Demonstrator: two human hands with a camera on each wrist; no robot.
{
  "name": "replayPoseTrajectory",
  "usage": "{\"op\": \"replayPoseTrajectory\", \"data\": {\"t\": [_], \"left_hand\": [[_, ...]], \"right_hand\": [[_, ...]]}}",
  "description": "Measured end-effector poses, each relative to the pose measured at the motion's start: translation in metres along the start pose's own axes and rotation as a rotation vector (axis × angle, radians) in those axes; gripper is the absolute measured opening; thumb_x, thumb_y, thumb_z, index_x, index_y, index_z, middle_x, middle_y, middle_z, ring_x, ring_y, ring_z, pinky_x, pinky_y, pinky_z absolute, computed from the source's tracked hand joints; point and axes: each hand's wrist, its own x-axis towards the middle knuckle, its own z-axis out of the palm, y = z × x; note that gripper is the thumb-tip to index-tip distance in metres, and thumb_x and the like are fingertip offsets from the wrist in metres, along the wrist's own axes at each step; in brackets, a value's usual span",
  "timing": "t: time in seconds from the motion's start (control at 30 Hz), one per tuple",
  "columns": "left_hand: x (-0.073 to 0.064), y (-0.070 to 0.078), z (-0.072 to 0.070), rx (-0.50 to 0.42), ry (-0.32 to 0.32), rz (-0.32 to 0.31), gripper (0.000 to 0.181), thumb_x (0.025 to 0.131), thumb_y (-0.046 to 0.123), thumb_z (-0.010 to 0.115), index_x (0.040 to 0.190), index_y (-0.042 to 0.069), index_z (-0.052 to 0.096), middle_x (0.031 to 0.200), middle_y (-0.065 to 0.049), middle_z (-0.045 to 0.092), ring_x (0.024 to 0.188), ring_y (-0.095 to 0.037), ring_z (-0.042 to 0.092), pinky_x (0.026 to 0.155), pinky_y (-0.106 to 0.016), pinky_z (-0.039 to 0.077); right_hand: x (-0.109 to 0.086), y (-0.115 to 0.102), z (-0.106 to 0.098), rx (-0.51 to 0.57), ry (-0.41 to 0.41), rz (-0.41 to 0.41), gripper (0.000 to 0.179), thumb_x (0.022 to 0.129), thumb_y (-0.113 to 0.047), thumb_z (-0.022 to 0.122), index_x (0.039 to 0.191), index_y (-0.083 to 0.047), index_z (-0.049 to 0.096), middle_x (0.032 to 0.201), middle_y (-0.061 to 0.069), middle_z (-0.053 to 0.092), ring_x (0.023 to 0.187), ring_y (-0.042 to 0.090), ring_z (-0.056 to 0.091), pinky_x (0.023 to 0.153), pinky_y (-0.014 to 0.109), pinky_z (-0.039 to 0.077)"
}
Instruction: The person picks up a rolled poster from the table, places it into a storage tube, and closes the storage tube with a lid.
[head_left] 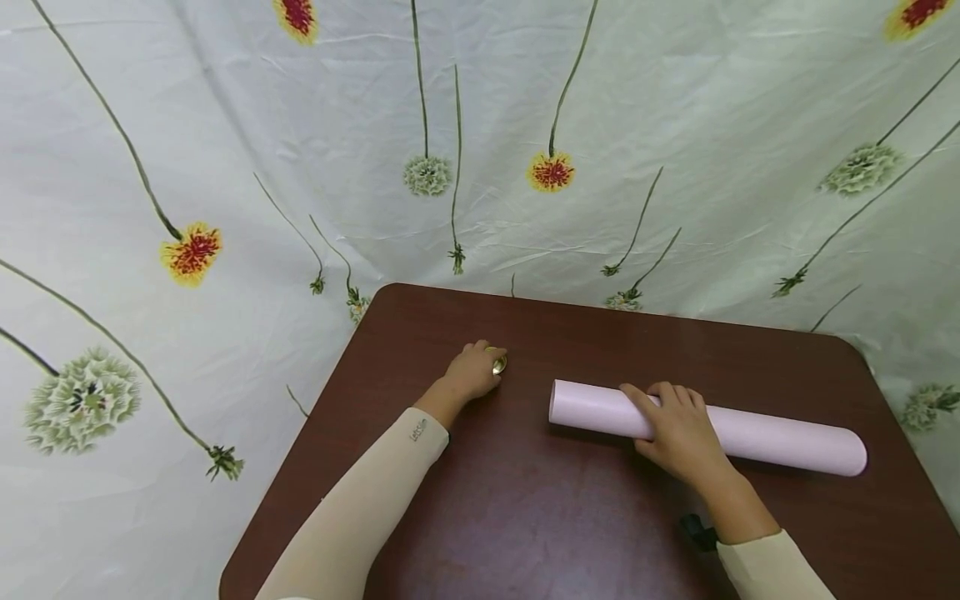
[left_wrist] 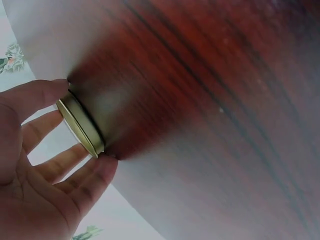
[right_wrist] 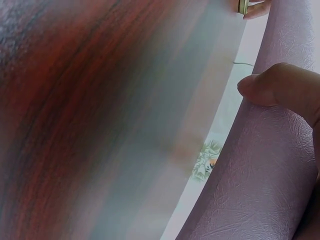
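Observation:
In the head view, a long pale pink roll with an open end (head_left: 787,440) lies across the right side of the table. My right hand (head_left: 682,433) grips it from above, near its middle. The right wrist view shows my thumb (right_wrist: 275,90) pressed along the roll's finely creased surface (right_wrist: 250,175); the other fingers are hidden there. Farther left, my left hand (head_left: 472,371) pinches a small round gold lid (head_left: 500,364) by its edge. Up close in the left wrist view, the lid (left_wrist: 80,125) stands on edge against the tabletop, between thumb and fingertips.
The dark reddish-brown table (head_left: 525,517) has rounded corners. Behind it and along its left side hangs a white cloth (head_left: 337,125) printed with flowers. A small black object (head_left: 697,532) shows beside my right wrist.

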Motion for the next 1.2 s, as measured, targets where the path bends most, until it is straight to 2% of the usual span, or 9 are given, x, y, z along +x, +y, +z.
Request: {"op": "replayPoseTrajectory", "data": {"t": [0.27, 0.47, 0.6, 0.77, 0.87, 1.03, 1.2], "left_hand": [[-0.004, -0.002, -0.002, -0.047, 0.042, 0.009, 0.049, 0.099, 0.022, 0.064, 0.147, 0.018, 0.054, 0.147, -0.016, 0.05, 0.134, -0.035, 0.048, 0.104, -0.047, 0.05], [0.001, -0.007, 0.0, -0.104, 0.054, -0.021, 0.054, 0.096, 0.027, 0.065, 0.148, 0.018, 0.052, 0.139, -0.018, 0.052, 0.125, -0.035, 0.053, 0.098, -0.047, 0.052], [0.001, -0.008, -0.002, -0.236, 0.08, -0.035, 0.061, 0.095, 0.031, 0.066, 0.151, 0.019, 0.048, 0.138, -0.02, 0.049, 0.115, -0.034, 0.058, 0.093, -0.046, 0.052], [-0.002, -0.008, -0.002, -0.436, 0.103, 0.002, 0.059, 0.093, 0.035, 0.066, 0.149, 0.02, 0.051, 0.131, -0.017, 0.053, 0.1, -0.027, 0.059, 0.088, -0.043, 0.052], [-0.003, -0.007, -0.002, -0.537, 0.092, 0.026, 0.058, 0.094, 0.038, 0.065, 0.148, 0.021, 0.052, 0.13, -0.015, 0.055, 0.103, -0.027, 0.06, 0.089, -0.044, 0.052], [-0.006, -0.004, -0.001, -0.669, 0.071, 0.029, 0.054, 0.095, 0.038, 0.065, 0.145, 0.022, 0.052, 0.137, -0.014, 0.053, 0.116, -0.028, 0.061, 0.093, -0.044, 0.054], [-0.011, 0.002, -0.002, -0.797, 0.055, 0.049, 0.052, 0.096, 0.035, 0.065, 0.144, 0.02, 0.053, 0.138, -0.011, 0.057, 0.114, -0.024, 0.067, 0.086, -0.039, 0.056]], "right_hand": [[0.002, -0.001, -0.001, 0.02, -0.043, 0.035, 0.083, 0.071, -0.02, 0.09, 0.144, -0.021, 0.051, 0.114, 0.02, 0.057, 0.105, 0.04, 0.059, 0.093, 0.059, 0.042], [0.002, -0.002, -0.003, 0.022, -0.035, 0.037, 0.083, 0.07, -0.019, 0.091, 0.143, -0.021, 0.051, 0.116, 0.02, 0.058, 0.106, 0.04, 0.06, 0.094, 0.06, 0.041], [0.003, -0.002, -0.003, 0.017, -0.022, 0.028, 0.084, 0.07, -0.018, 0.09, 0.144, -0.02, 0.05, 0.116, 0.02, 0.06, 0.109, 0.041, 0.059, 0.094, 0.059, 0.041], [0.003, -0.003, -0.005, 0.012, -0.009, 0.019, 0.084, 0.07, -0.017, 0.09, 0.144, -0.019, 0.051, 0.115, 0.018, 0.061, 0.11, 0.042, 0.059, 0.093, 0.059, 0.041], [0.003, -0.003, -0.005, 0.011, -0.011, 0.02, 0.084, 0.07, -0.018, 0.09, 0.144, -0.019, 0.051, 0.115, 0.018, 0.062, 0.11, 0.042, 0.059, 0.092, 0.059, 0.041], [0.004, -0.004, -0.005, 0.017, -0.007, 0.02, 0.085, 0.069, -0.018, 0.091, 0.144, -0.019, 0.05, 0.114, 0.018, 0.062, 0.109, 0.042, 0.059, 0.092, 0.059, 0.041], [0.004, -0.005, -0.003, 0.019, -0.001, 0.02, 0.085, 0.069, -0.018, 0.09, 0.144, -0.02, 0.05, 0.114, 0.018, 0.061, 0.108, 0.042, 0.06, 0.091, 0.059, 0.041]]}}
